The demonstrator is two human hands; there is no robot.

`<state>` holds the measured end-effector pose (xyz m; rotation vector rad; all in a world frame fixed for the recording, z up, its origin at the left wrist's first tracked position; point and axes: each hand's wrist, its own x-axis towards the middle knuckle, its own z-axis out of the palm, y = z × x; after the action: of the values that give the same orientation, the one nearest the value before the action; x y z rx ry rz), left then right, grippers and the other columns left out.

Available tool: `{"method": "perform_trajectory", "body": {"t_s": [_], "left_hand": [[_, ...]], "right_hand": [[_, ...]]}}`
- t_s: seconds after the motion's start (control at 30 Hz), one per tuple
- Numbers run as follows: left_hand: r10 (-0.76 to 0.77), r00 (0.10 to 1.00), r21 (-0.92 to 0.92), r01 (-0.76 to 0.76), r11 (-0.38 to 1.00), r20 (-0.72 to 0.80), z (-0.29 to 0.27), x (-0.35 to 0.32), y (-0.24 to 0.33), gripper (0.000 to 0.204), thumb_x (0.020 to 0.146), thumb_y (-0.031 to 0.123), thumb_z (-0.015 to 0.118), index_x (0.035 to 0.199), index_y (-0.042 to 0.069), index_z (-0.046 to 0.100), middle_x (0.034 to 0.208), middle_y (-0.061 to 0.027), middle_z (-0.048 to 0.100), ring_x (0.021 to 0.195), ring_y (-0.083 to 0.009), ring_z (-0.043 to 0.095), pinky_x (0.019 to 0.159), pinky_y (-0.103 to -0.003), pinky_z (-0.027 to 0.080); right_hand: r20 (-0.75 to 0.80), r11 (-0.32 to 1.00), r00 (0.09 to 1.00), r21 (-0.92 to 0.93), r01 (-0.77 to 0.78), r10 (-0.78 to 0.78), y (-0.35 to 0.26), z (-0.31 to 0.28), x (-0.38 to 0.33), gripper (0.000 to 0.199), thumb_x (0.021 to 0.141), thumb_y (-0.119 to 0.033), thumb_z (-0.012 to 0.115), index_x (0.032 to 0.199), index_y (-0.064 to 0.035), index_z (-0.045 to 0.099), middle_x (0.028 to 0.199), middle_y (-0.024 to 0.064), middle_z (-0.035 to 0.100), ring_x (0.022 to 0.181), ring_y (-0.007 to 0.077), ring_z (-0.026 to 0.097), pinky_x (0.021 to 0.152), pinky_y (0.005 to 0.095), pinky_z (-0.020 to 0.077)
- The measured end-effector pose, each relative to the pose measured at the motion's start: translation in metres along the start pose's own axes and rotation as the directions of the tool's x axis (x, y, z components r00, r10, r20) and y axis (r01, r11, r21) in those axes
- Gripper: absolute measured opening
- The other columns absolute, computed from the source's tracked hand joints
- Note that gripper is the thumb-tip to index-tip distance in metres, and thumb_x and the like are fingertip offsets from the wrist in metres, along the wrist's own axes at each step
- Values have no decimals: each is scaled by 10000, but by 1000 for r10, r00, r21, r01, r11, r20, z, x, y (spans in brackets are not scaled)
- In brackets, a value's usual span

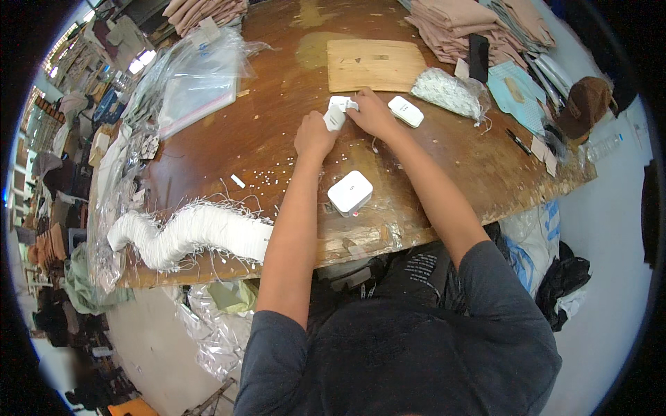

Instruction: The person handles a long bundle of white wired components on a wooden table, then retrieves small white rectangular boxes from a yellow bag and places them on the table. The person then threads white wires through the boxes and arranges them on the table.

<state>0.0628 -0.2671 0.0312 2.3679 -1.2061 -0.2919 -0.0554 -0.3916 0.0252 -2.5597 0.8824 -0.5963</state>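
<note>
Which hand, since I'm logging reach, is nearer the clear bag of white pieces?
Right. The right hand is to the left of the bag, with a small white stack between them; the left hand is farther left, on the right hand's other side.

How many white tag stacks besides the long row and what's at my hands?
2: a taller stack near the front edge of the table, a flatter stack right of your right hand. More may be hidden.
</note>
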Motion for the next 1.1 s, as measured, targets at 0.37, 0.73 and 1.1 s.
{"method": "perform_trajectory", "body": {"t_s": [0.37,0.73,1.1], "left_hand": [[126,967,-602,-236,763,-220,-74,-130,-25,211,847,78,688,1035,-16,683,882,-84,625,766,-146,604,697,-279,487],[-101,959,-884,-198,424,-263,-68,-239,-35,279,994,128,528,1193,-41,625,1049,-57,541,946,-118,529,844,-245,432],[-116,973,-919,-146,365,-200,-64,-269,-45,378,991,156,554,1307,-51,549,1087,-36,520,1001,-118,544,864,-257,449]], "right_hand": [[334,988,931,-94,-122,147,-3,4,28,565,716,-430,808,985,53,696,1028,235,681,952,339,664,825,433,517],[52,534,997,842,-78,64,-135,-105,-150,190,850,-151,738,966,-18,666,790,11,665,584,32,557,489,204,437],[183,683,979,727,-76,-86,-184,-21,-215,185,809,-111,775,887,10,659,781,25,590,621,65,474,545,229,372]]}}
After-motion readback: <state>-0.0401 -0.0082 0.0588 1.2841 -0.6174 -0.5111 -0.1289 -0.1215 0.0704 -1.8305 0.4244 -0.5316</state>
